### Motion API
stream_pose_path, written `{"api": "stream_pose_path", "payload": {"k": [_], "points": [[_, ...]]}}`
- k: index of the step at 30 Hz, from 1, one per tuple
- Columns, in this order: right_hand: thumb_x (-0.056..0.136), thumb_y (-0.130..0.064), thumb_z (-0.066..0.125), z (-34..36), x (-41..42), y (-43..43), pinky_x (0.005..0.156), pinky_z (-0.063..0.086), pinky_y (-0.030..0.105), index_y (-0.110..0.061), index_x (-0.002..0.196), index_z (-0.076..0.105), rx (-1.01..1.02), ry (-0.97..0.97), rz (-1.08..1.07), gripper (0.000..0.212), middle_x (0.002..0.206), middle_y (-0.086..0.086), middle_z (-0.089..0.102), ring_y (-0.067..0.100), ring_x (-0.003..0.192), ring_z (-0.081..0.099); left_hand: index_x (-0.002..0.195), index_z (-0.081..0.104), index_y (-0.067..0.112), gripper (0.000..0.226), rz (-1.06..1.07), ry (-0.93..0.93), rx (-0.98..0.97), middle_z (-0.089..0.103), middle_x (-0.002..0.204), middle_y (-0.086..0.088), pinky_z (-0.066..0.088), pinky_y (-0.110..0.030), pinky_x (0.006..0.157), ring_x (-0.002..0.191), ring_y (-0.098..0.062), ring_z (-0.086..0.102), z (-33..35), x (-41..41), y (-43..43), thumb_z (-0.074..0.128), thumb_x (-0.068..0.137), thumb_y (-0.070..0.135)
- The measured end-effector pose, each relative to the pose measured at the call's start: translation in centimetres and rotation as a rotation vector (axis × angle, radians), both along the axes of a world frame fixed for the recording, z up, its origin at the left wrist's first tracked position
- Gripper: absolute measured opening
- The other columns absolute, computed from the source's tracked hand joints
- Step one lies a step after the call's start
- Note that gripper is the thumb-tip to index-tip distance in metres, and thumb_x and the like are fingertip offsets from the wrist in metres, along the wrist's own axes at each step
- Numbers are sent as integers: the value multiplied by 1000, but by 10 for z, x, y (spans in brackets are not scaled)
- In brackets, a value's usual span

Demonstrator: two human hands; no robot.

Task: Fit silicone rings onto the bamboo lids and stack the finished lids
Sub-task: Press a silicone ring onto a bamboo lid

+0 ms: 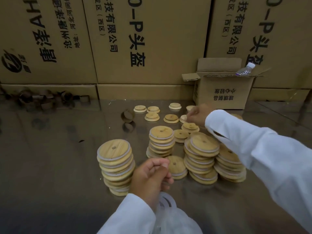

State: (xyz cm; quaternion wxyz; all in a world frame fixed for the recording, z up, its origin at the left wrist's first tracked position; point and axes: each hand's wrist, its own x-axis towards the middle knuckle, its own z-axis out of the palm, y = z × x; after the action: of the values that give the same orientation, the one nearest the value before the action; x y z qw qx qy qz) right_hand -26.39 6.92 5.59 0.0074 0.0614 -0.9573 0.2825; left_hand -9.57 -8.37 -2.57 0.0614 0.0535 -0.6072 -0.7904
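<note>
lid (182,119), bare, far on counter (50,157), under right hand (196,114); fingers bent on it, grip unclear. left hand (149,176) curled above rings (166,201) in bag (177,222); hold unclear. risk: right sleeve (236,141) brushing leaning stacks (201,156), toppling them.

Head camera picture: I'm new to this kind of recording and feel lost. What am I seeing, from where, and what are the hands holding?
No machine here: a person wears a camera on the head, looking forward and down. On the table stand stacks of bamboo lids with pale rings fitted; loose lids lie behind. The right hand reaches to them; whether it grips one is unclear. The left hand, fingers curled, is just above a plastic bag of silicone rings; its hold is unclear. Cardboard boxes stand behind.
</note>
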Motion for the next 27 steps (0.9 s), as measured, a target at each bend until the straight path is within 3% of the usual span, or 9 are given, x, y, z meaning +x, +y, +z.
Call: {"api": "stream_pose_path", "payload": {"k": [4, 8, 15, 18, 21, 23, 27], "points": [[82, -40, 63, -16, -21, -10, 88, 43, 29, -20, 116, 62, 315, -113, 50, 39, 107, -6, 55, 24, 106, 55, 79, 63, 3, 16, -26, -20, 16, 57, 47, -3, 41, -18, 40, 42, -10, 53, -1, -2, 0, 51, 88, -3], [78, -50, 62, -26, -33, -26, 97, 45, 38, -17, 124, 57, 530, -205, 95, 56, 125, 3, 57, 27, 113, 55, 76, 63, 4, 18, -44, -16, 4, 57, 46, -2, 40, -17, 39, 41, -10, 53, 0, -3, 0, 52, 87, -3], [76, -57, 60, -28, -38, -33, 87, 51, 38, -13, 106, 65, 596, -223, 89, 53, 100, 5, 64, 27, 97, 61, 74, 63, 6, 20, -50, 2, 15, 57, 46, -2, 39, -17, 39, 41, -11, 53, 0, -3, 1, 52, 87, -4], [77, -47, 60, -26, -32, -31, 83, 53, 35, -11, 103, 66, 495, -117, 24, 44, 96, 6, 66, 27, 91, 62, 75, 63, 6, 20, -58, 5, 2, 57, 47, -1, 39, -17, 40, 42, -10, 53, -1, -3, 0, 52, 88, -3], [77, -36, 64, -11, -19, -26, 88, 49, 33, -10, 108, 67, 154, 97, -45, 41, 107, 8, 66, 27, 97, 61, 77, 63, 8, 20, -58, 5, -17, 57, 47, 1, 41, -18, 42, 44, -10, 53, -2, -3, -1, 51, 89, -2], [75, -31, 70, 4, 0, -26, 88, 43, 25, -11, 118, 62, -22, 251, 14, 48, 116, 5, 63, 21, 103, 58, 77, 63, 8, 20, -59, 17, -47, 57, 47, 2, 41, -18, 42, 44, -10, 54, -3, -3, -1, 50, 89, -2], [67, -27, 78, 26, 64, -31, 79, 39, 17, -20, 122, 59, -117, 523, 263, 59, 105, -4, 53, 7, 91, 50, 75, 63, 10, 22, -45, 28, -82, 58, 47, 2, 43, -17, 43, 44, -9, 55, -1, -1, 0, 50, 91, 2]]}}
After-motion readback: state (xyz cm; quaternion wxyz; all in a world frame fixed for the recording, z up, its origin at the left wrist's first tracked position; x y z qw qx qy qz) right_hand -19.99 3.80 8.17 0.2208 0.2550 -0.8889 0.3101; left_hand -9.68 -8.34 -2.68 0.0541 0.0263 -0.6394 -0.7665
